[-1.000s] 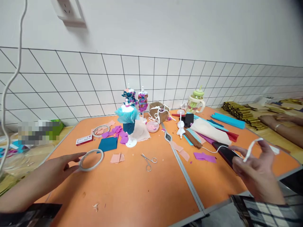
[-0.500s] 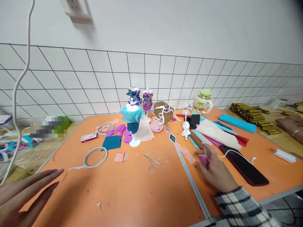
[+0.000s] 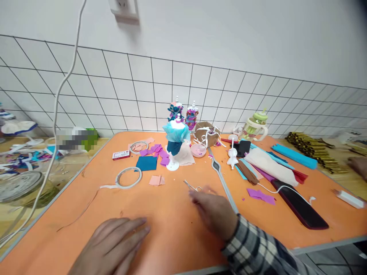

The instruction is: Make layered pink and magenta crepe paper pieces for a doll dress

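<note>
My left hand [image 3: 114, 244] lies over the near part of the orange table, fingers extended and nothing in them. To its right, my right hand [image 3: 213, 212] is at the small scissors [image 3: 191, 186] and covers their handles; motion blurs its fingers, so a grip cannot be made out. Beyond the hands stands a small white dress form [image 3: 172, 164] with light blue tulle [image 3: 177, 133] over a dark blue skirt. A pink paper piece [image 3: 156, 180], a dark blue square [image 3: 146, 163] and purple pieces [image 3: 164, 157] lie around it.
A tape roll [image 3: 128, 178] with a loose tail lies left. Two decorated forms stand behind. On the right are a phone [image 3: 301, 206], a purple strip [image 3: 260, 196], crepe paper rolls [image 3: 294, 156], a bare white form [image 3: 233, 156] and a green-lidded bottle [image 3: 254, 126]. Another person's hand shows at the far right edge.
My right hand has moved left from the purple and pink strips to the scissors; the purple strip now lies on the table. My left hand has moved right, and the view has shifted left.
</note>
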Motion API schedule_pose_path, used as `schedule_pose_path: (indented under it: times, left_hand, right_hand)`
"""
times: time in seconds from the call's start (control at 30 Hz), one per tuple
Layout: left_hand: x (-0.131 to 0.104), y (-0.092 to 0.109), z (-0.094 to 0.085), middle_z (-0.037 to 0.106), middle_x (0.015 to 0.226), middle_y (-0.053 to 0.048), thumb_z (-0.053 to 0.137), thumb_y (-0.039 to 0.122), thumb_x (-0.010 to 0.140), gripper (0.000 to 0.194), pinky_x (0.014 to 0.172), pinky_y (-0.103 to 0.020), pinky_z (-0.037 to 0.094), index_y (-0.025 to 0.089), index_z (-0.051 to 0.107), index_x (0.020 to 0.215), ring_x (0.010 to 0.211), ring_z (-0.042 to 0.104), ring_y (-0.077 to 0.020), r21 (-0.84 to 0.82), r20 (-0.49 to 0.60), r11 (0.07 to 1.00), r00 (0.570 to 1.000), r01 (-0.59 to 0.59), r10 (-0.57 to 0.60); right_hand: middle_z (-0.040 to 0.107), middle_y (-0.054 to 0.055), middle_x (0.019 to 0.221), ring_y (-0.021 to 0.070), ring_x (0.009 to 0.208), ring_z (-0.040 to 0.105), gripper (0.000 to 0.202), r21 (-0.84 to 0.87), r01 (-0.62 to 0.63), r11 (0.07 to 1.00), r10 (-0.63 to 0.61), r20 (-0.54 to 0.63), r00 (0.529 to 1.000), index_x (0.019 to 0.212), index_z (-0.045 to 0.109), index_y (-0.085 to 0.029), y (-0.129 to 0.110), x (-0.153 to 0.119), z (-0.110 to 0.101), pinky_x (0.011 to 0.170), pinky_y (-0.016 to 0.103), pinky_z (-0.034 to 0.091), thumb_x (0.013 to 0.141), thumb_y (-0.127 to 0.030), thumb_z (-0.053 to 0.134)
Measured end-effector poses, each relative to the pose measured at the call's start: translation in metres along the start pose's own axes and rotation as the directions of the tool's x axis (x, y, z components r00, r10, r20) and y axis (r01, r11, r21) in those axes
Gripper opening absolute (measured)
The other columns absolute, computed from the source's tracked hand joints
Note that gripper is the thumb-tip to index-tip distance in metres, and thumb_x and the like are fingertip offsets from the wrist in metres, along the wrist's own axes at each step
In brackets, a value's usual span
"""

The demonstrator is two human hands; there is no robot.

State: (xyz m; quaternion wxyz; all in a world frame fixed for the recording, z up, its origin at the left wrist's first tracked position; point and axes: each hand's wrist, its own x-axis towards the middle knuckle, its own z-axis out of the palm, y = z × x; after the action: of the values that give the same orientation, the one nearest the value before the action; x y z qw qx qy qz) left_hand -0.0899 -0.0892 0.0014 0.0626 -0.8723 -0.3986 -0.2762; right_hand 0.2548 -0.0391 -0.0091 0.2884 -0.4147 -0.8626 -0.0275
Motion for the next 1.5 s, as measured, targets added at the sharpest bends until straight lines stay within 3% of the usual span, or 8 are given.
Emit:
schedule_pose_path:
  times: [0.2,0.47,0.6,0.73,0.97,1.17,1.37,1.5]
  left_hand:
    - [0.011,0.019,0.014,0.063,0.145,-0.004,0.046,0.004,0.087,0.064,0.106,-0.036,0.045,0.027,0.051,0.146,0.128,0.058,-0.0225,0.044,0.108,0.997,0.993,-0.06,0.055]
    - [0.018,0.034,0.016,0.053,0.154,-0.001,0.052,0.006,0.079,0.079,0.119,-0.046,0.034,0.025,0.039,0.154,0.145,0.043,-0.0255,-0.228,0.423,0.964,0.879,-0.134,0.222]
    - [0.017,0.042,0.013,0.064,0.144,-0.005,0.048,0.003,0.084,0.069,0.119,-0.048,0.031,0.023,0.046,0.15,0.132,0.056,-0.0246,-0.136,0.331,0.977,0.922,-0.163,0.2]
    - [0.016,0.059,0.016,0.069,0.137,-0.007,0.044,0.006,0.09,0.057,0.11,-0.036,0.042,0.017,0.05,0.146,0.122,0.062,-0.0215,-0.166,0.285,0.941,0.899,-0.296,0.333]
    - [0.028,0.055,0.03,0.059,0.147,-0.019,0.059,0.032,0.094,0.059,0.109,-0.052,0.047,0.011,0.048,0.148,0.13,0.06,-0.0356,-0.132,0.516,0.983,0.838,-0.128,0.178]
    - [0.035,0.055,0.035,0.055,0.149,-0.022,0.062,0.042,0.094,0.063,0.109,-0.05,0.047,0.008,0.051,0.145,0.134,0.056,-0.0379,-0.069,0.555,0.991,0.82,-0.117,0.136]
    - [0.027,0.062,0.041,0.059,0.146,-0.015,0.065,0.042,0.092,0.057,0.112,-0.051,0.038,0.015,0.054,0.142,0.129,0.056,-0.0345,-0.033,0.405,0.997,0.911,-0.062,0.071]
    - [0.028,0.057,0.034,0.069,0.129,-0.01,0.061,0.038,0.096,0.05,0.111,-0.054,0.029,0.019,0.054,0.142,0.114,0.062,-0.0299,-0.023,0.324,1.0,0.946,-0.021,0.027]
  right_hand:
    - [0.069,-0.007,0.078,0.0137,0.055,0.051,0.027,0.028,0.529,0.848,-0.524,0.197,0.829,0.127,0.05,-0.029,-0.041,0.007,0.034,0.045,0.032,0.021,0.102,-0.019,0.048]
    - [0.065,-0.004,0.073,0.0133,0.053,0.044,0.011,0.003,0.624,0.781,-0.619,0.126,0.775,0.105,0.057,-0.022,-0.026,-0.006,0.02,0.048,0.032,0.02,0.097,-0.015,0.054]
    - [0.067,-0.001,0.076,0.0131,0.056,0.046,0.014,-0.045,0.573,0.819,-0.555,0.195,0.809,0.108,0.058,-0.021,-0.018,-0.013,0.015,0.05,0.031,0.022,0.099,-0.014,0.05]
    - [0.07,0.0,0.079,0.015,0.059,0.051,0.015,-0.063,0.487,0.871,-0.463,0.228,0.857,0.109,0.058,-0.02,-0.011,-0.016,0.01,0.05,0.033,0.025,0.101,-0.014,0.046]
    - [0.075,0.001,0.084,0.015,0.062,0.06,0.023,-0.041,0.333,0.942,-0.313,0.25,0.916,0.11,0.059,-0.021,0.008,-0.031,0.002,0.055,0.032,0.033,0.099,-0.008,0.044]
    - [0.077,0.005,0.101,0.0183,0.076,0.069,0.03,0.156,-0.074,0.985,-0.005,0.456,0.89,0.12,0.057,-0.022,0.014,-0.043,-0.013,0.069,0.03,0.045,0.09,-0.018,0.057]
    - [0.074,0.005,0.095,0.01,0.053,0.05,0.03,0.455,-0.623,0.637,0.314,0.585,0.748,0.124,0.049,-0.021,0.014,-0.017,-0.041,0.053,0.024,0.04,0.097,-0.036,0.051]
    - [0.071,0.001,0.073,0.007,0.04,0.038,0.042,0.588,-0.779,0.218,0.159,0.766,0.622,0.124,0.047,-0.02,0.004,0.01,-0.044,0.04,0.02,0.027,0.098,-0.053,0.049]
